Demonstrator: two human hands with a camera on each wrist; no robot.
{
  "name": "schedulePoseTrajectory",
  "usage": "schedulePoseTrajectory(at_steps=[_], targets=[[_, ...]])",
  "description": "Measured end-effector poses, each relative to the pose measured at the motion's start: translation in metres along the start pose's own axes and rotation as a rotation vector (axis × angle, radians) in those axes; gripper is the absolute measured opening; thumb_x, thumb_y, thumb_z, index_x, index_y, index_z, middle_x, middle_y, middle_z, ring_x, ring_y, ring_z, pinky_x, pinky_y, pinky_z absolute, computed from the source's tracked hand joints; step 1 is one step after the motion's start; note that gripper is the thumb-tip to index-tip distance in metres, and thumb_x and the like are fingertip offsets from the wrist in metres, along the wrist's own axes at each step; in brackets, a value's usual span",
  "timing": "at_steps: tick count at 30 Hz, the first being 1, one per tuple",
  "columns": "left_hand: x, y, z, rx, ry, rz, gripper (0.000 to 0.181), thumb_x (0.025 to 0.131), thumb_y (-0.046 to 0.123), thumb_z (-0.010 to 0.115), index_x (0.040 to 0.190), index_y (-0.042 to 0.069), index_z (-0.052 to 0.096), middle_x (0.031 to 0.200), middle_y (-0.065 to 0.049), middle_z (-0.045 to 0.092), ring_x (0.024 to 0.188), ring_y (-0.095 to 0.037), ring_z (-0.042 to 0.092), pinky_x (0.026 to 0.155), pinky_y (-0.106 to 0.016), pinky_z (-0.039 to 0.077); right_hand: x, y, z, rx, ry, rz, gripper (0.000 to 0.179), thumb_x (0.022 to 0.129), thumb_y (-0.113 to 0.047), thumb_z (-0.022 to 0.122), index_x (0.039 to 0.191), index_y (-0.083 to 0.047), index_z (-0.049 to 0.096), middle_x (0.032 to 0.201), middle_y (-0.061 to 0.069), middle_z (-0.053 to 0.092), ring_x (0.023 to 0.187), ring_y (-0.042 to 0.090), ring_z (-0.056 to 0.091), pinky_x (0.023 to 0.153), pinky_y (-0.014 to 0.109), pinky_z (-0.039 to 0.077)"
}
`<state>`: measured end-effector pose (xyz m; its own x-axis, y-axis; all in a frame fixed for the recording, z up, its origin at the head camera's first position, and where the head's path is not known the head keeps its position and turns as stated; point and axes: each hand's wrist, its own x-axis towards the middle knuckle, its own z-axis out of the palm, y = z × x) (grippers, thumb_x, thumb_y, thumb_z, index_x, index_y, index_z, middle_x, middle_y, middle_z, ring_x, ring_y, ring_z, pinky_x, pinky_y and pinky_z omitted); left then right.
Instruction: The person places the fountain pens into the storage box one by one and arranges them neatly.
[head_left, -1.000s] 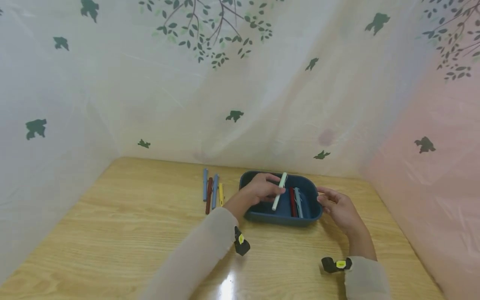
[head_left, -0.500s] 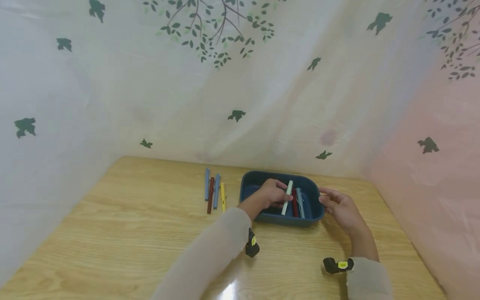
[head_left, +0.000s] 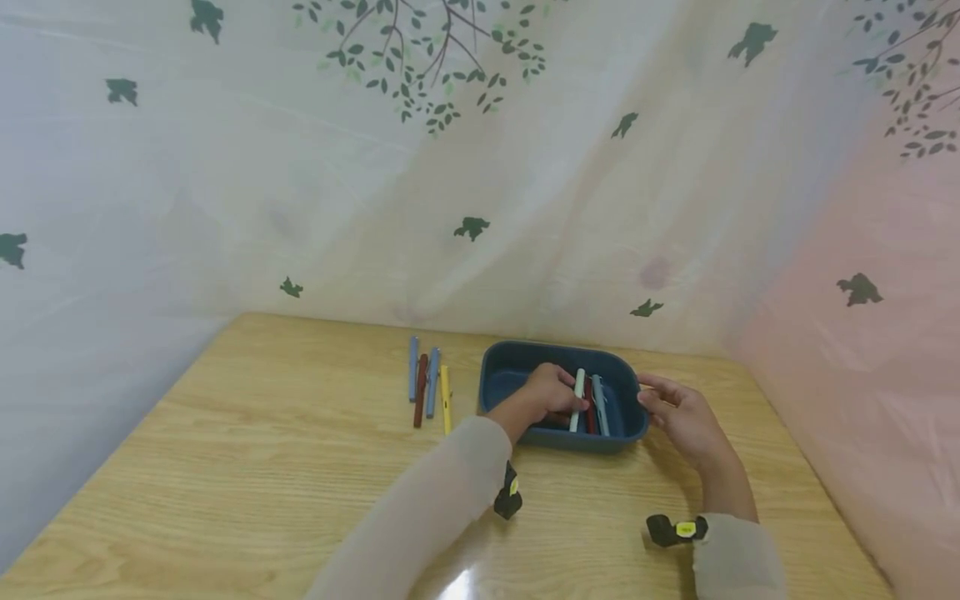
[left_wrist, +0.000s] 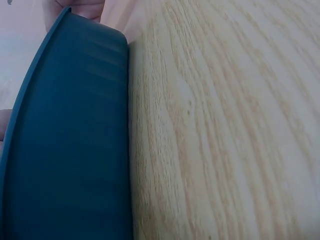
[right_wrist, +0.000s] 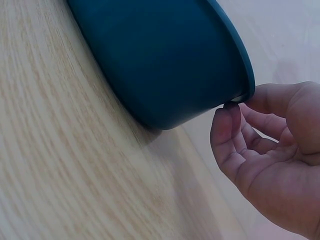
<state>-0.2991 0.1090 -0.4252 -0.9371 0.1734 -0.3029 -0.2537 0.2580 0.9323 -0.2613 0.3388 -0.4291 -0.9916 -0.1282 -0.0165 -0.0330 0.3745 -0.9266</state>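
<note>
A dark blue box (head_left: 585,443) with rounded corners stands on the table near the back wall. Inside it, my left hand (head_left: 546,392) pinches a white pen (head_left: 578,390), held low beside a dark red pen (head_left: 591,417) and a grey-blue pen (head_left: 600,406). The fingers reaching under the left palm are hidden. At the box's right end, my right hand (head_left: 686,421) holds the rim between thumb and fingers, as the right wrist view shows from close by. The left wrist view shows mostly the outer wall of the box (left_wrist: 70,125).
Left of the box, two blue pens (head_left: 412,367), a dark red pen (head_left: 421,392) and a yellow pen (head_left: 446,392) lie side by side on the wooden table (head_left: 225,467). A printed curtain (head_left: 360,208) hangs around the back and sides.
My left hand has moved right and down into the box, bringing the white pen alongside the dark red one. My right hand has stayed at the rim.
</note>
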Motion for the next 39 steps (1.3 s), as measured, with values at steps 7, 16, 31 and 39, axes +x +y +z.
schedulePoseTrajectory(at_steps=[7, 16, 31, 39], targets=[[-0.0018, 0.0, 0.0006, 0.01, 0.01, -0.007, 0.038, 0.081, -0.011, 0.08, 0.113, -0.002, 0.061, 0.08, -0.01, 0.062, 0.06, -0.019, 0.065, 0.051, -0.029, 0.061, -0.0009, 0.0006, 0.0, -0.022, 0.002, 0.003, 0.052, 0.107, -0.029, 0.058, 0.151, -0.004, 0.047, 0.124, 0.013, 0.058, 0.107, 0.006, 0.057, 0.088, 0.018, 0.054], [-0.001, -0.0021, 0.0004, 0.027, 0.027, -0.011, 0.039, 0.08, -0.01, 0.082, 0.112, 0.0, 0.061, 0.085, -0.009, 0.059, 0.058, -0.018, 0.063, 0.052, -0.03, 0.061, -0.0008, 0.0026, 0.0002, -0.002, 0.006, 0.001, 0.051, 0.107, -0.027, 0.058, 0.151, -0.003, 0.048, 0.121, 0.013, 0.059, 0.102, 0.009, 0.058, 0.087, 0.02, 0.055], [-0.0031, -0.0024, 0.0001, -0.016, 0.005, 0.019, 0.041, 0.084, -0.017, 0.074, 0.12, -0.006, 0.059, 0.083, -0.012, 0.063, 0.068, -0.027, 0.072, 0.056, -0.03, 0.062, -0.0003, -0.0003, 0.0011, 0.009, 0.004, -0.015, 0.052, 0.107, -0.025, 0.057, 0.152, 0.0, 0.045, 0.118, 0.009, 0.06, 0.1, 0.006, 0.058, 0.085, 0.02, 0.055], [-0.0007, -0.0043, -0.0004, -0.028, -0.014, 0.024, 0.041, 0.083, -0.02, 0.071, 0.12, -0.007, 0.06, 0.082, -0.014, 0.065, 0.075, -0.036, 0.076, 0.056, -0.03, 0.062, 0.0, 0.0012, 0.0008, 0.015, 0.006, -0.022, 0.052, 0.107, -0.025, 0.058, 0.151, 0.0, 0.046, 0.117, 0.008, 0.06, 0.098, 0.006, 0.058, 0.084, 0.02, 0.055]])
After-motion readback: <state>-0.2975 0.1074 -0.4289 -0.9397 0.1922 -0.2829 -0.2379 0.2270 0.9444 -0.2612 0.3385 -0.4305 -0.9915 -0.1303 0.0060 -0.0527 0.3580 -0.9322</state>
